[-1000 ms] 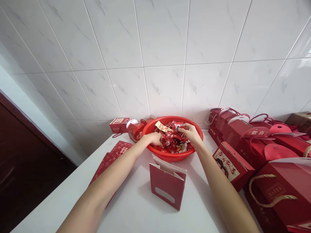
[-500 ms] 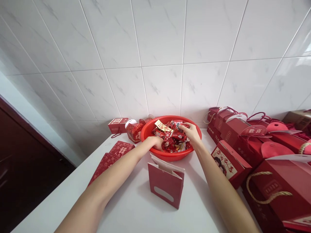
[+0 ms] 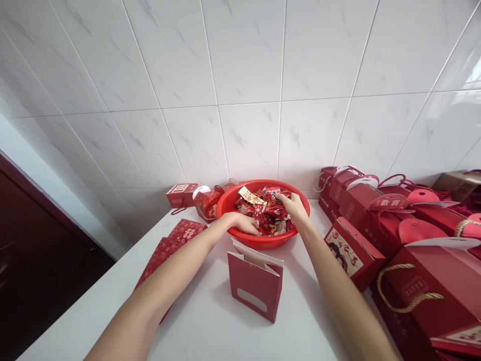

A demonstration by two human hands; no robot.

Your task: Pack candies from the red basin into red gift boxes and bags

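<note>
A round red plastic basket point(image 3: 222, 206) stands against the tiled wall, filled with wrapped candies point(image 3: 267, 215). Over its near left rim reaches my left hand point(image 3: 244, 223), fingers stretched out on the candies and tips partly hidden among them. My right hand point(image 3: 294, 206) comes in over the right rim, thumb and forefinger closed at a red candy wrapper with black and white print point(image 3: 273, 192). Between my forearms a red paper gift bag point(image 3: 254, 286) stands upright on the white table, its top open and a pale oval at the bottom front.
Flat red patterned packets point(image 3: 160, 258) lie under my left forearm. Behind them are a small red box point(image 3: 182, 195) and a red round-topped package point(image 3: 208, 203). Several red gift boxes with rope handles point(image 3: 424, 281) crowd the right side. Tiled wall point(image 3: 248, 145) bounds the back.
My left hand has come up a little from among the candies and its fingers now extend further right. My right hand has shifted slightly left. The gift bag stays in place.
</note>
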